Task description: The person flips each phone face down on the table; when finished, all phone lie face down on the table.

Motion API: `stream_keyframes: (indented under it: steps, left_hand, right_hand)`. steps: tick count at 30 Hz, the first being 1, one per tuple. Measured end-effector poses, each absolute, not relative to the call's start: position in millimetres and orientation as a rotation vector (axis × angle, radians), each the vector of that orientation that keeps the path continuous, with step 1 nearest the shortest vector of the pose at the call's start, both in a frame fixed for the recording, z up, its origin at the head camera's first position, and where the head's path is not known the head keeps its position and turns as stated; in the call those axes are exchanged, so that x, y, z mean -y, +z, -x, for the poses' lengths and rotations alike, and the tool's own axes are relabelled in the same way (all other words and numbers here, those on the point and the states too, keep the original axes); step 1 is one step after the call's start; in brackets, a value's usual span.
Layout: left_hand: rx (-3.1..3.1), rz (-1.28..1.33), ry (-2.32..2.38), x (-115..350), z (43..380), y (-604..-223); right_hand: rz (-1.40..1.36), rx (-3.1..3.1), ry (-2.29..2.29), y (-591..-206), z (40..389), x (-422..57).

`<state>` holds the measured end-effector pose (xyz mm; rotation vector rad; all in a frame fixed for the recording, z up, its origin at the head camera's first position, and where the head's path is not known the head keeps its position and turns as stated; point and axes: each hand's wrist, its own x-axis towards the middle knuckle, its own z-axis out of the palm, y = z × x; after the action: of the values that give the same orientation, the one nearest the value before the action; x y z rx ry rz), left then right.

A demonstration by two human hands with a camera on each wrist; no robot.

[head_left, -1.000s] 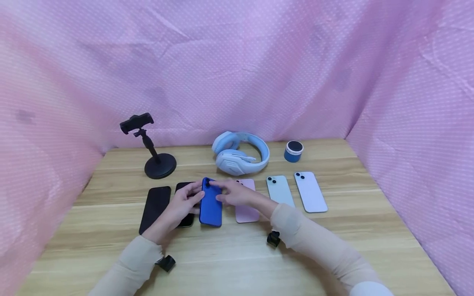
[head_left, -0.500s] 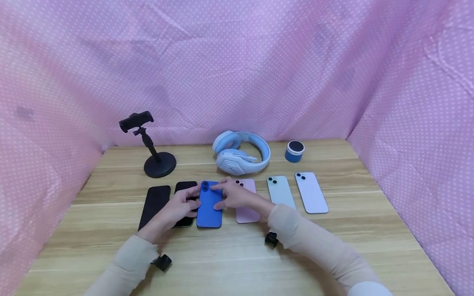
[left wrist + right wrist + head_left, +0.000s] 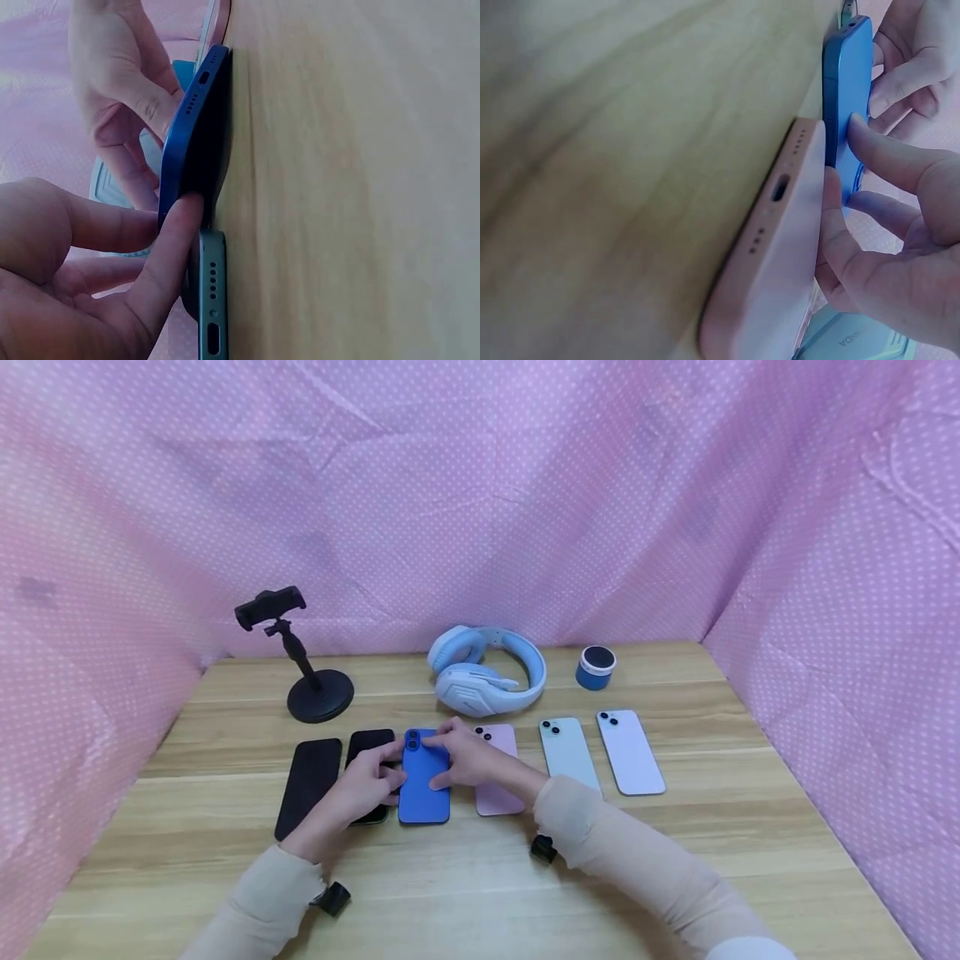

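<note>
A blue smartphone (image 3: 423,802) lies face down between my hands, its camera lenses at the far left corner. My left hand (image 3: 366,783) pinches its left edge, with one finger reaching beneath the dark screen side in the left wrist view. That edge is lifted, so the phone tilts over the wooden table (image 3: 465,893). My right hand (image 3: 474,758) has its thumb on the blue back and other fingers at the right edge and near the lenses. A pink phone (image 3: 498,797) lies partly under my right hand. A black-screened phone (image 3: 369,743) is partly covered by my left.
Another black-screened phone (image 3: 311,777) lies at far left. A pale green phone (image 3: 572,752) and a white phone (image 3: 632,756) lie right. Behind stand a black phone stand (image 3: 320,693), blue-white headphones (image 3: 480,691) and a small blue speaker (image 3: 595,677). Pink curtains enclose the table.
The blue phone has come down and turned its back more toward the head camera, shifting slightly left. Both hands have stayed on it, and the right thumb has slid slightly nearer along its back.
</note>
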<state>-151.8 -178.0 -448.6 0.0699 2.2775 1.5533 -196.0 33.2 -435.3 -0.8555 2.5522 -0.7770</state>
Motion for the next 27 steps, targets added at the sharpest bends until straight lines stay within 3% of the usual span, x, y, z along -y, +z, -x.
stream_keyframes:
  steps: [27]
  left_hand:
    - [-2.591, -0.155, 1.143, 169, 155, -441]
  right_hand:
    - [0.750, -2.570, -0.704, -435, 195, -29]
